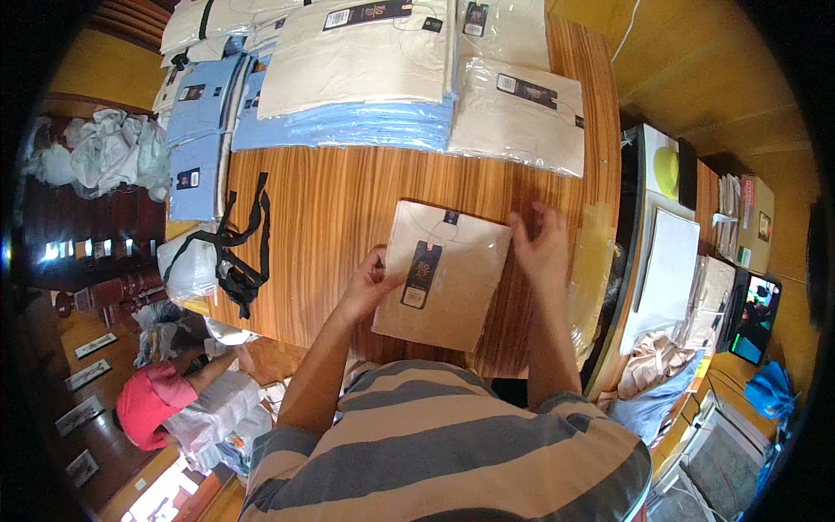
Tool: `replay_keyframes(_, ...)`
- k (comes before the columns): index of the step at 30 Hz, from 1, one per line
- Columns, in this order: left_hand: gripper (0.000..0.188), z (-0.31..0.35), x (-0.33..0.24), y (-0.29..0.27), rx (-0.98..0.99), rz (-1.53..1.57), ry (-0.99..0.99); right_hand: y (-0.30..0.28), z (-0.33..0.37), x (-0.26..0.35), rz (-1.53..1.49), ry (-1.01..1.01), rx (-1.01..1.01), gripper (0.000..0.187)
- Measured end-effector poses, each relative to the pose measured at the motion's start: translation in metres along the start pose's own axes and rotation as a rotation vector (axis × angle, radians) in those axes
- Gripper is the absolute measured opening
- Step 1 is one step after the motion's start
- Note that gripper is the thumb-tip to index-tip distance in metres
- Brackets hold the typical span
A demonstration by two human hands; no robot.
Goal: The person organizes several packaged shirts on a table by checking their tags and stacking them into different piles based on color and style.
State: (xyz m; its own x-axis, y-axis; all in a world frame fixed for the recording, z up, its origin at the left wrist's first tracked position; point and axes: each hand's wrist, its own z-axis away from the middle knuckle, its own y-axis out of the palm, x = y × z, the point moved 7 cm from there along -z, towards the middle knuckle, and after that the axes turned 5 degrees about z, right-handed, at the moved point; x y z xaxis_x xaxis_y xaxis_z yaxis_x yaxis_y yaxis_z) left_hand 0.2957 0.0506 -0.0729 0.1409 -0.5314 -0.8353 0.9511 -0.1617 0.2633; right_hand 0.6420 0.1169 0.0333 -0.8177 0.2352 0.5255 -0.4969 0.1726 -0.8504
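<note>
A folded cream garment in a clear plastic bag [470,287] is in front of me above the wood-grain table [330,200], turned slightly clockwise. On its face are a dark hang tag [422,276] and a smaller dark label near the top edge. My left hand [364,291] grips the left edge, thumb on top and fingers partly hidden behind it. Just off the upper right corner is my right hand [541,248], its fingers apart and slightly curled, with nothing in them.
Bagged cream garments [357,70] and light blue garments [348,126] are stacked at the table's far side. Black straps [239,252] lie at its left edge. A person in a red top [156,400] bends at lower left. A phone [755,315] stands on the side surface at right.
</note>
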Motion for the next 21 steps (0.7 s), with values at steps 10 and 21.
replay_keyframes(10,0.039,0.012,-0.026,0.02,0.173,-0.297,-0.15,0.03,0.089,0.007,-0.17,0.115,0.216,0.04)
replay_keyframes(21,0.042,0.035,-0.078,-0.053,-0.353,-1.246,0.625,-0.2,-0.197,0.004,-0.392,-0.214,-0.435,0.029)
